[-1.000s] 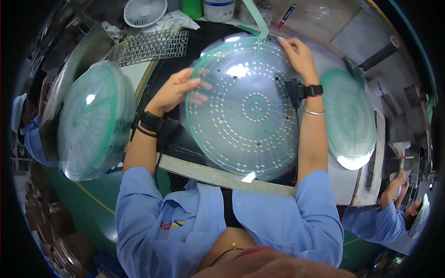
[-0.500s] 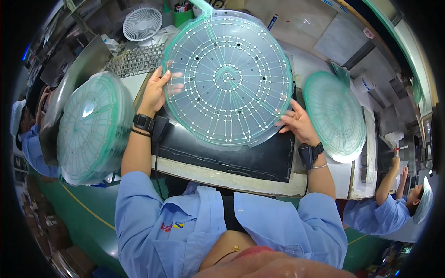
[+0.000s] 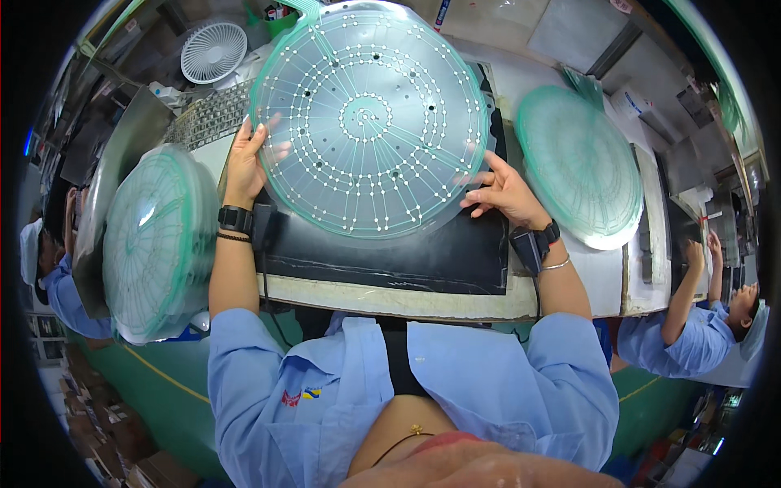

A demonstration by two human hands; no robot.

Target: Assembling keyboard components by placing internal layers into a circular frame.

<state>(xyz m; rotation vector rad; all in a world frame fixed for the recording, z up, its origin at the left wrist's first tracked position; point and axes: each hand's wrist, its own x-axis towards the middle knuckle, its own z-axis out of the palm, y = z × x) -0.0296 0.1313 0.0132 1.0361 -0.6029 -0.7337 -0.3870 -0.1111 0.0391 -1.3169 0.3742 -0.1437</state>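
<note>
Both my hands hold up a large round translucent circuit film (image 3: 350,171), patterned with green traces and rings of pale dots; a green tail (image 3: 299,6) extends from its far left edge. My left hand (image 3: 246,163) pinches the left rim, thumb in front and fingers showing faintly through the film. At the lower right rim, my right hand (image 3: 508,193) grips between thumb and fingers, some fingertips behind the sheet. Beneath the film lies a black mat (image 3: 382,272) on the bench.
Similar round films are stacked at the left (image 3: 150,244) and at the right (image 3: 578,167). Beyond are a white fan (image 3: 213,53), a metal mesh (image 3: 207,114) and a marker (image 3: 442,15). A metal panel (image 3: 122,191) stands left. Co-workers sit at the left (image 3: 69,285) and right (image 3: 683,325).
The film and both hands have shifted left and slightly upward in the picture, still held at the same rim spots. The surroundings have turned a little with the head's motion.
</note>
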